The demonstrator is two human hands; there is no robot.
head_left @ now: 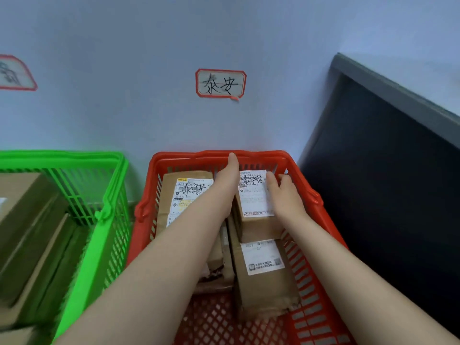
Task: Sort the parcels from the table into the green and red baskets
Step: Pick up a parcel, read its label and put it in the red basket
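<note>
Both my arms reach into the red basket (311, 192) against the wall. Between my hands is a small cardboard parcel (254, 197) with a white label and handwritten marks, resting on top of other boxes at the basket's far right. My left hand (227, 180) presses flat along its left side, and my right hand (283, 195) grips its right side. To its left stands a taller labelled parcel (184, 195). In front lies another labelled parcel (263, 272). The green basket (107, 215) on the left holds several brown boxes (32, 220).
A red-bordered handwritten sign (220, 83) is stuck on the pale wall above the red basket, and another sign (15, 73) is at the far left. A dark panel (385, 183) stands right of the red basket. Part of the red basket's mesh floor (211, 319) is bare.
</note>
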